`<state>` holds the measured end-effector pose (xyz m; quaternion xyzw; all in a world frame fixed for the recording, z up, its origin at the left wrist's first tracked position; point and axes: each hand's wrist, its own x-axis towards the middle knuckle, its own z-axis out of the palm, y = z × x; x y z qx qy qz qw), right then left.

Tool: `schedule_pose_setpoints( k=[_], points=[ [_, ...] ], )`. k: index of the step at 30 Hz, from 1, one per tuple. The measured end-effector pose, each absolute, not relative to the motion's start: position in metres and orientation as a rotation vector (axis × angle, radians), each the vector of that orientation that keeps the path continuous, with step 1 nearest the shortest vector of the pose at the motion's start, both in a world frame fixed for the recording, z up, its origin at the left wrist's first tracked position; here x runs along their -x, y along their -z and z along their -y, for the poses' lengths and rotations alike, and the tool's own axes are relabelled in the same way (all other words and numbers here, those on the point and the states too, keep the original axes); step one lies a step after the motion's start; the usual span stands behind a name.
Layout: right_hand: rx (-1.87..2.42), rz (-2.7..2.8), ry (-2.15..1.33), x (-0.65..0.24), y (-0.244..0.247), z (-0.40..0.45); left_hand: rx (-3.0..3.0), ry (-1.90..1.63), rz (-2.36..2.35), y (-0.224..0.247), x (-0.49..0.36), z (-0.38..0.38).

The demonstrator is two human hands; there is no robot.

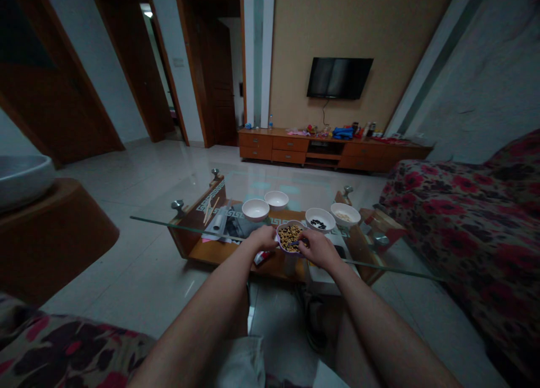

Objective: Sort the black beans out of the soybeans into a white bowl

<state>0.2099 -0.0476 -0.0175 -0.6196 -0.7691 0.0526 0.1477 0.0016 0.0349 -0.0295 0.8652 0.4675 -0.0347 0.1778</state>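
Bowls [255,210] beyond bean dish [292,222]; pale sticks [210,211] left; television [340,78] on far wall [291,34].

Room light: dim, bluish, fading toward corners
Doorway lamp [146,9]: small bright glare
Glass tabletop [304,190]: faint reflections
Door frames [190,67]: leaning, wide-angle distortion
Beans [289,234]: soft detail

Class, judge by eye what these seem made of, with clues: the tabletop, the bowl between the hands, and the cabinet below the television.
Tabletop: clear, glossy glass; what lies beneath shows through, and the edge looks greenish.
Bowl: likely smooth plastic, judging by the thin lilac rim, though glazed ceramic is possible.
Cabinet: probably varnished wood or veneer, from its orange-brown colour and sheen.
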Motion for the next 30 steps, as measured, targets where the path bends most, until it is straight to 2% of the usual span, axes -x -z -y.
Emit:
schedule_pose_setpoints(
  k=[23, 30],
  points=[
    [1.826, 2.195, -0.110, -0.2097, 0.0166, 0.0485, -2.446, 0.059, -1.308, 0.0354, -0.0004, -0.0386],
    [1.644, 2.166, -0.129, -0.2112, 0.0248, 0.0438, -2.463, 0.074, -1.305, 0.0359, -0.0010, -0.0391]
  ],
)
